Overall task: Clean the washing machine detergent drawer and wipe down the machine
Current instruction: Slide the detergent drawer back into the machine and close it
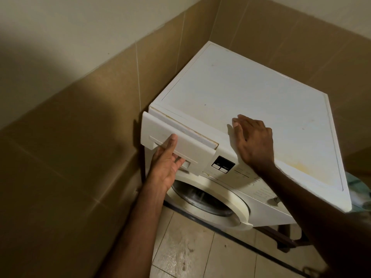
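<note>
One white front-loading washing machine (251,101) is standing in the corner, showing one detergent drawer (176,141), one round door (210,201) and two hands: left hand (166,165), right hand (253,139).

Left hand (167,164) fingertips inside drawer handle (172,152)

I see the washing machine (251,101) set in the corner, tiled wall (80,137) to its left and behind. Its detergent drawer (176,141) sits at the front's upper left, control panel (223,164) just to its right, round door (210,199) below both.
</note>
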Demonstrator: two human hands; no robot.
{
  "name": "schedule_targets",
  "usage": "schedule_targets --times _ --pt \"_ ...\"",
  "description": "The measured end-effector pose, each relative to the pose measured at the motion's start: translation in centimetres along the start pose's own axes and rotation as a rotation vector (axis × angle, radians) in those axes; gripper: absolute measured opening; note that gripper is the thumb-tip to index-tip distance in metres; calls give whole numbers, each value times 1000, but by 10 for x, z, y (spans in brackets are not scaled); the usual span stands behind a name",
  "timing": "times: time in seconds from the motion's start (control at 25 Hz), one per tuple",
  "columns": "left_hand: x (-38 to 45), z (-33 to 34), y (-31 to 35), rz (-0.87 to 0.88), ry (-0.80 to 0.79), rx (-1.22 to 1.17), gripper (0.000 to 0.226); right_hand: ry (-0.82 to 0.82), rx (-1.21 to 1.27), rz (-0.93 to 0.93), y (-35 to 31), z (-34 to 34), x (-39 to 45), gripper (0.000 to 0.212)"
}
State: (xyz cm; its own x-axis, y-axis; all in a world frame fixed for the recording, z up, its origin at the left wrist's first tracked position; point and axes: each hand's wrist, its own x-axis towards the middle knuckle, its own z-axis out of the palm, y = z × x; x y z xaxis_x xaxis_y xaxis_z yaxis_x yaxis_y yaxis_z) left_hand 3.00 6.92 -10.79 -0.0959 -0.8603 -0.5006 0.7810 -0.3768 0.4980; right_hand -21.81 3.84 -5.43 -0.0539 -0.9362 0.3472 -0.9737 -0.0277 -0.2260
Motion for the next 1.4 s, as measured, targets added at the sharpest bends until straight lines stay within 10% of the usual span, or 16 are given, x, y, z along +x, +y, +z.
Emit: schedule_targets --times 0.72,1.04,1.4 --pt "0 -38 -22 17 413 224 47 14 4 4 -2 0 -1 38" --pt "12 1 -9 12 85 -6 67 14 5 8 -1 1 -1 42" --pt "23 11 -3 15 32 9 38 14 3 15 -1 2 -1 34"
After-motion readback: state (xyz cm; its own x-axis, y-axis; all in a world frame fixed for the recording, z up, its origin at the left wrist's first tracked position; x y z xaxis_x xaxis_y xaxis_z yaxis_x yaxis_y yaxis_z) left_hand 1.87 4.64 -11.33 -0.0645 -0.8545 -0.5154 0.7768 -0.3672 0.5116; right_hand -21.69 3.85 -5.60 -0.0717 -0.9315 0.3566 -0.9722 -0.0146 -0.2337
